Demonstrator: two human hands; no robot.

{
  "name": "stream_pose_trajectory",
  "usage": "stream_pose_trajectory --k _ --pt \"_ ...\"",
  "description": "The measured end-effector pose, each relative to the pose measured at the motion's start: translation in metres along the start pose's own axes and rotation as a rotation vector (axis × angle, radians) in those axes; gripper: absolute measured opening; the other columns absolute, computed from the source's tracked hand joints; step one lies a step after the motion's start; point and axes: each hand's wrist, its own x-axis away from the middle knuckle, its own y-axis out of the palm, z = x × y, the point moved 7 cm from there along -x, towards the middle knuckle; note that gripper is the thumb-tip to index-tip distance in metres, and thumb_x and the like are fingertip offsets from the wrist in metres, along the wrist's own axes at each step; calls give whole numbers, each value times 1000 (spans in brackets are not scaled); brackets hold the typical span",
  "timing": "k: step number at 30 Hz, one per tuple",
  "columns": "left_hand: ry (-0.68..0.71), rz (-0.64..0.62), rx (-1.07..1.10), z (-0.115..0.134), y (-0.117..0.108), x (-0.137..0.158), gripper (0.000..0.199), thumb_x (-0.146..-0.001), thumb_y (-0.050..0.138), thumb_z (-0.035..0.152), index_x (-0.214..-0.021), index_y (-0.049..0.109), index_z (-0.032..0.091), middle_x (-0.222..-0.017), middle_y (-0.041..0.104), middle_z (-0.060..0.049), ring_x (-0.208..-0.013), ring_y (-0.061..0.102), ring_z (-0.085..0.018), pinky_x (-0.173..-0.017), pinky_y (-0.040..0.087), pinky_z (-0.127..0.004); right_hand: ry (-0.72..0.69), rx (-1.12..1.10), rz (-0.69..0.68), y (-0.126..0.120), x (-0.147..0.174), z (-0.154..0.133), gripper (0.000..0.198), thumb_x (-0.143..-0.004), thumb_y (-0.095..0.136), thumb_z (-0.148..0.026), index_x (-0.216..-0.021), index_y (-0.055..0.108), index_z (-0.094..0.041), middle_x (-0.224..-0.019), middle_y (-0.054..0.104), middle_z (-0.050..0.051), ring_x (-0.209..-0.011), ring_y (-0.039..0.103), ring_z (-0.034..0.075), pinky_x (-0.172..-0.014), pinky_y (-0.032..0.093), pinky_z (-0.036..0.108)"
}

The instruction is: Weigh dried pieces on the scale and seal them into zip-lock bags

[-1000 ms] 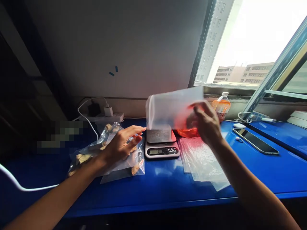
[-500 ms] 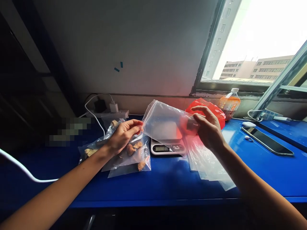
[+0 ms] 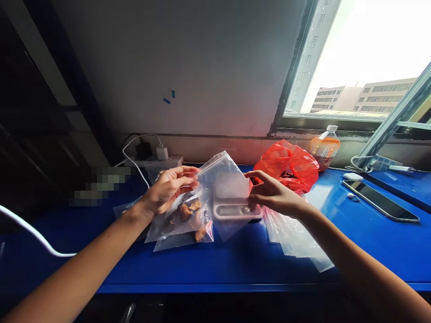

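Observation:
A clear plastic zip bag (image 3: 224,168) hangs tilted between my hands, in front of the kitchen scale (image 3: 235,211), whose platform and display show hazily through it. My left hand (image 3: 168,188) grips the bag at its left corner. The fingers of my right hand (image 3: 276,193) are closed at its right corner. Below my left hand lie filled clear bags (image 3: 180,244) with brown dried chunks inside. Flat clear bags (image 3: 292,235) are fanned out under my right forearm.
A red plastic bag (image 3: 286,163) sits crumpled behind my right hand, beside a drink bottle (image 3: 325,148). Farther right are a phone (image 3: 380,201), an earbud (image 3: 352,196) and a white case (image 3: 353,176). A charger (image 3: 162,152) with a white cable stands at the back left.
My right hand has moved left and down, away from the red bag. The clear bag has swung from stretched sideways to hanging down over the scale's front.

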Motion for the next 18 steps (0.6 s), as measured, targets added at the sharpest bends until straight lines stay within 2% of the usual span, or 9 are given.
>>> stream_pose_trajectory --k 4,6,9,12,15,18 --pt "-20 -19 -53 -5 1 -3 23 -72 66 16 -95 68 15 -76 65 0 -72 60 -10 -79 51 -28 45 54 -169 9 4 1 57 -82 66 -39 -130 41 -22 -80 68 1 -78 66 17 -69 49 31" --pt "-26 -33 -76 -8 4 -3 23 -70 69 18 -94 68 16 -72 64 0 -71 60 -11 -77 52 -28 69 67 -198 12 5 1 55 -83 65 -45 -129 45 -23 -83 69 2 -80 66 18 -69 49 32" --pt "-10 -83 -116 -10 11 -1 26 -68 73 22 -93 68 17 -74 63 -1 -71 60 -12 -70 51 -27 57 62 -65 8 1 1 47 -84 62 -52 -118 56 -21 -82 67 3 -76 63 16 -63 46 28" --pt "-13 -107 -179 -14 16 3 29 -69 72 24 -97 66 18 -78 62 -1 -72 60 -13 -60 49 -24 33 23 63 1 -4 3 42 -83 61 -54 -105 60 -18 -73 64 2 -67 59 14 -58 43 26" --pt "-30 -77 -202 -16 18 6 42 -68 71 22 -109 61 20 -82 61 -1 -70 60 -14 -52 45 -21 -8 -33 132 -3 -7 3 37 -81 65 -50 -97 60 -17 -66 61 0 -61 56 13 -58 42 26" --pt "-43 -73 -171 -16 20 7 51 -67 72 22 -115 56 20 -84 61 -2 -72 61 -14 -53 46 -22 -42 -80 180 -7 -7 1 31 -77 69 -45 -89 59 -18 -66 60 -1 -61 56 12 -60 43 27"
